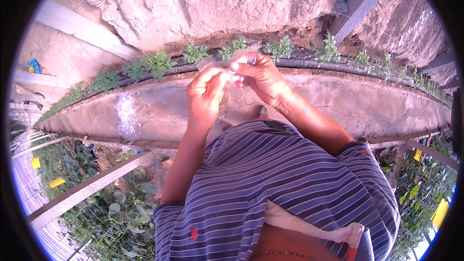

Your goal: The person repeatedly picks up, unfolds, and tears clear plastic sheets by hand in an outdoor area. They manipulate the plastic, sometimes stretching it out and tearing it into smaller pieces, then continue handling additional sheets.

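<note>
Both my hands meet in front of my chest, pinching a crumpled piece of clear plastic film (233, 77). My left hand (205, 90) grips the film between thumb and fingers, and a translucent flap (206, 63) of it sticks up past the fingers. My right hand (266, 78) has its thumb pressed on the film, with more clear plastic showing behind its fingers. Whether the film is a bag or a strip, I cannot tell. Beyond the hands runs a row of small leafy seedlings (196, 53) along a dark pipe (188, 67).
A cracked concrete path (348, 98) lies underfoot, with clear plastic sheeting (127, 114) at left. Past the seedlings rises an earthen wall (217, 3). Slanted beams (90, 185) stand nearby among leafy crop plants (119, 206). Yellow cards (57, 182) hang there. A thin wire (290, 3) crosses ahead.
</note>
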`<state>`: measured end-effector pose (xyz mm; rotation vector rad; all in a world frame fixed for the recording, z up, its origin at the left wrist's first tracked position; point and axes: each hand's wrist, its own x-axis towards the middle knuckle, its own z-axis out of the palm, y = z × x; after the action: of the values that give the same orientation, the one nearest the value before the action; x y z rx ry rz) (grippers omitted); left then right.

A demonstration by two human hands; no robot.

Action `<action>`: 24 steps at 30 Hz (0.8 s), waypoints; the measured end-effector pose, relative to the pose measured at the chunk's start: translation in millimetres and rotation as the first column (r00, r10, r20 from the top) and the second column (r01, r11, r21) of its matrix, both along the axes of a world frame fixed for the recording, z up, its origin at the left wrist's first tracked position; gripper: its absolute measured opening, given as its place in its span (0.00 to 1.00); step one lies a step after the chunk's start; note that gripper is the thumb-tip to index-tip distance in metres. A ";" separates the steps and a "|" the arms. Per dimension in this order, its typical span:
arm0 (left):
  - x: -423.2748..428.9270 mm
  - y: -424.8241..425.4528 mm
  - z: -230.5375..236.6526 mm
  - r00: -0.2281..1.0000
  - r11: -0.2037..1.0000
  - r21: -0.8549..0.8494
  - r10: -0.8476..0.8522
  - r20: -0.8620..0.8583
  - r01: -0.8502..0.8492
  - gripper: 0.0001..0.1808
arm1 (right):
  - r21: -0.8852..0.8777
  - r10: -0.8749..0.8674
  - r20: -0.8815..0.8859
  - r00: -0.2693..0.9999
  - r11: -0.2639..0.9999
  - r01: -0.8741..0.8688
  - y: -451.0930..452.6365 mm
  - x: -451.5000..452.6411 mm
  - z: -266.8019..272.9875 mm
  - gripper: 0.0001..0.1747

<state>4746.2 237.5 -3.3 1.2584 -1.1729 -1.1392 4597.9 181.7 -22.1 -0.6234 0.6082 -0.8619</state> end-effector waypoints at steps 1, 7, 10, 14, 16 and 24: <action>-0.3 -0.8 3.4 0.998 0.999 0.042 -0.016 -0.056 0.019 0.06 | -0.011 -0.012 0.007 1.000 1.000 0.012 -0.8 1.0 -1.5 0.06; 7.3 -3.0 9.9 0.974 0.987 0.130 -0.068 -0.217 0.098 0.03 | -0.042 0.037 0.009 0.999 0.998 -0.037 -6.2 -0.9 -2.9 0.04; 7.8 -5.2 15.3 0.983 0.992 0.083 -0.085 -0.164 0.099 0.03 | -0.030 0.018 -0.001 1.000 0.999 -0.018 -5.6 1.7 -2.2 0.06; 6.6 -8.6 14.6 0.985 0.988 -0.005 -0.153 -0.079 0.153 0.04 | -0.061 0.020 0.014 1.000 0.998 -0.019 -6.9 3.5 -1.6 0.08; 10.2 -8.2 14.1 0.985 0.987 0.064 -0.141 -0.100 0.147 0.04 | -0.079 0.053 0.053 0.997 0.996 -0.048 -7.7 3.3 -2.2 0.07; 18.3 -8.3 9.0 0.994 0.988 0.124 -0.082 -0.065 0.090 0.07 | -0.014 0.066 0.011 0.998 0.998 -0.066 -10.8 3.2 2.5 0.05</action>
<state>4764.5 229.2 5.7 1.2703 -1.1338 -1.3247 4601.0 170.9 -19.6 -0.6472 0.5682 -0.8079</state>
